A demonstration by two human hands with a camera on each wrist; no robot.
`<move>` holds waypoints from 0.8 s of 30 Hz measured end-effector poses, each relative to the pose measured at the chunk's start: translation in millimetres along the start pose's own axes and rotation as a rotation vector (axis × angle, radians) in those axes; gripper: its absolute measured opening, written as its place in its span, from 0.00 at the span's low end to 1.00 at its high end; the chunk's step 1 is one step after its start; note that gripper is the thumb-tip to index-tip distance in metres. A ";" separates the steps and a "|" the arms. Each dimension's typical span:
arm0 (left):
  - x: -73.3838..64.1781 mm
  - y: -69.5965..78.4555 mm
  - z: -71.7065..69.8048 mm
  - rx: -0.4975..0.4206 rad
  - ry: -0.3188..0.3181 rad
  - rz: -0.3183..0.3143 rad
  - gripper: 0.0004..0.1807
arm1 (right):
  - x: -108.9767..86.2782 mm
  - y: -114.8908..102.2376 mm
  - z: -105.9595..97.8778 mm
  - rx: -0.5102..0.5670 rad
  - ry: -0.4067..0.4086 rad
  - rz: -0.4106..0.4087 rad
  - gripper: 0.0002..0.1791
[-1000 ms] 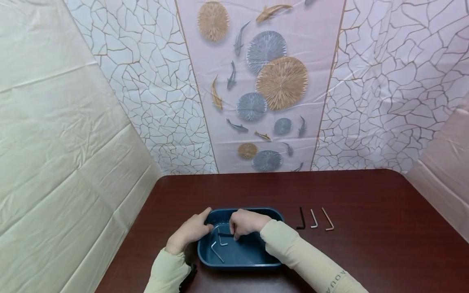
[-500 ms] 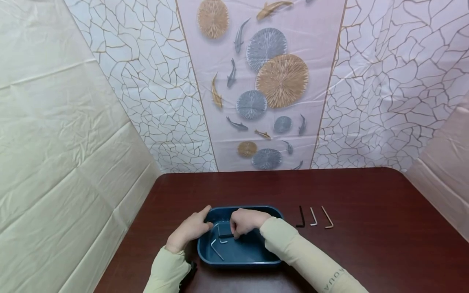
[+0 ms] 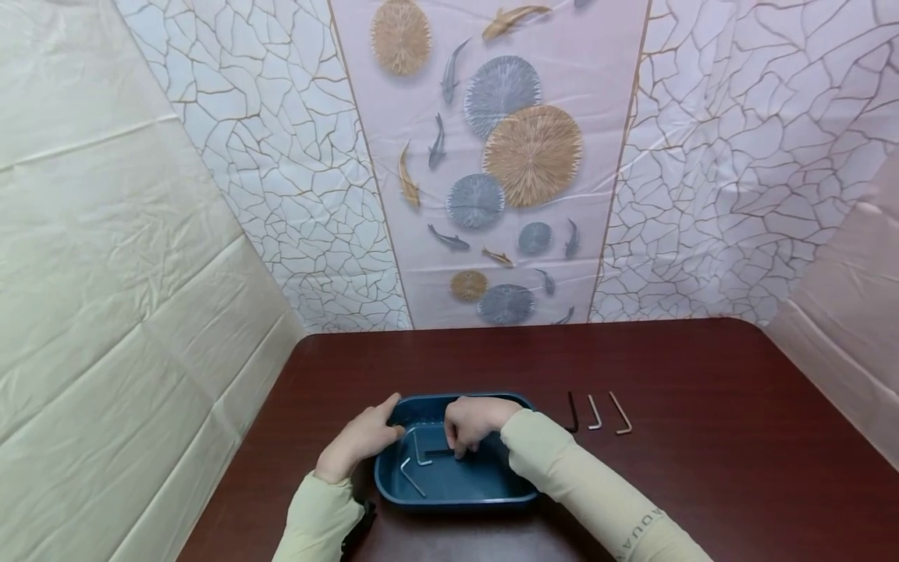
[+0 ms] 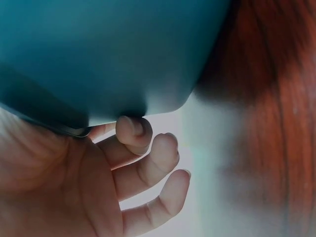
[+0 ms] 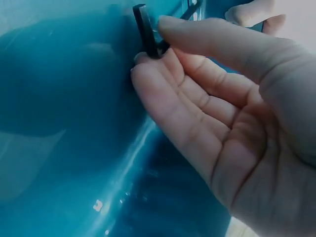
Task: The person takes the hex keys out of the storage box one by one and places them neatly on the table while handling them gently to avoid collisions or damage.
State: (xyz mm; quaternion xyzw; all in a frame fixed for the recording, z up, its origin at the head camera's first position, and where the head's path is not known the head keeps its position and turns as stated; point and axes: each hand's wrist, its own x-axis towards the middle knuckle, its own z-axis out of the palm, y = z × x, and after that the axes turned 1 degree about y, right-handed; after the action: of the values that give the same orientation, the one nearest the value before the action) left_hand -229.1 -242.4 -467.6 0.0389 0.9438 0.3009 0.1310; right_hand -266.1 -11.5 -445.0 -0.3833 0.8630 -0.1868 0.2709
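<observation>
My left hand (image 3: 361, 441) holds the left end of a blue tray (image 3: 485, 482), thumb over the rim on the inside. In the left wrist view, bent fingers (image 4: 148, 163) lie against the tray's outer wall (image 4: 113, 64); the thumb is hidden there. Inside the tray, my right hand (image 3: 474, 421) pinches a black hex key (image 3: 438, 452) between thumb and fingers. The right wrist view has the bend of this black hex key (image 5: 144, 32) at the fingertips. Two silver hex keys lie left of it, one upper (image 3: 417, 446) and one lower (image 3: 413, 477).
Right of the tray, a black hex key (image 3: 573, 414), a silver hex key (image 3: 595, 411) and a bronze-coloured hex key (image 3: 621, 414) lie in a row on the dark red table (image 3: 688, 468). A patterned cloth wall (image 3: 506, 234) stands behind the table.
My right hand has shifted slightly right within the tray, and the black hex key has moved with it. The left hand keeps its hold on the tray. The head view has turned slightly.
</observation>
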 end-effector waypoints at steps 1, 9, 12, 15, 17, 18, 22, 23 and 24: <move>-0.2 -0.1 -0.1 0.000 0.001 0.001 0.39 | -0.8 -0.6 -0.6 -0.019 0.000 0.010 0.07; -4.3 -0.4 -0.6 -0.025 -0.001 0.002 0.39 | -9.3 -9.4 -3.5 -0.099 -0.018 0.074 0.08; -6.9 -0.5 -0.7 -0.028 0.001 0.007 0.39 | -12.8 -12.9 -5.4 -0.144 -0.016 0.059 0.08; -8.7 -0.2 -0.9 -0.029 0.009 0.013 0.39 | -16.8 -15.7 -11.0 -0.178 0.008 0.029 0.08; -9.4 0.3 -1.0 -0.030 0.011 0.014 0.39 | -20.4 -16.5 -17.7 -0.173 0.024 0.004 0.07; -9.7 0.7 -1.0 -0.028 0.012 0.016 0.39 | -22.5 -16.5 -21.6 -0.165 0.034 -0.011 0.07; -9.9 2.7 -1.1 -0.031 0.010 0.022 0.39 | -33.5 -15.1 -40.7 -0.095 0.070 -0.075 0.07; -9.9 3.2 -1.4 -0.032 0.012 0.023 0.39 | -36.4 -14.4 -45.6 -0.089 0.086 -0.091 0.08; -9.7 3.7 -1.9 -0.030 0.015 0.025 0.39 | -39.4 -13.7 -50.4 -0.084 0.102 -0.104 0.08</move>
State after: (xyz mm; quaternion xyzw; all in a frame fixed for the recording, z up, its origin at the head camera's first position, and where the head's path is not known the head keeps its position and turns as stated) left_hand -220.3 -241.9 -461.8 0.0467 0.9396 0.3169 0.1206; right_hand -267.2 15.6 -385.4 -0.4286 0.8618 -0.1834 0.2002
